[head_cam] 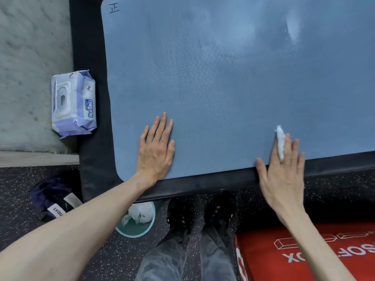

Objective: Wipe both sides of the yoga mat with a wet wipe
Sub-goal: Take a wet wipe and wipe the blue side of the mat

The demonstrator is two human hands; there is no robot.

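Lying flat on a black padded platform [95, 159], the yoga mat [233, 88] was grey-blue, with rounded corners and a fine dotted texture across its middle. A handwritten mark [114, 8] sat near its far left corner. Paler, glossy streaks showed toward the far right of the surface. The mat's near edge ran just inside the platform's near edge.

Left hand [157, 148]: palm down on the mat near its near left corner, fingers straight and close together, holding nothing.

Right hand [284, 173]: palm down across the mat's near edge, fingers extended, with a white wet wipe [281, 141] bunched between the index and middle fingers and pressed to the mat. The two hands were well apart.

Other items: a pack of wet wipes [74, 103] with a white flip lid, on the platform's left side beside the mat; a teal bin [138, 229] holding crumpled white wipes on the speckled floor [18, 220] below; a dark blue bag [53, 197] to its left; a red box [284, 258] at lower right; black shoes [200, 213] and grey trousers between them.
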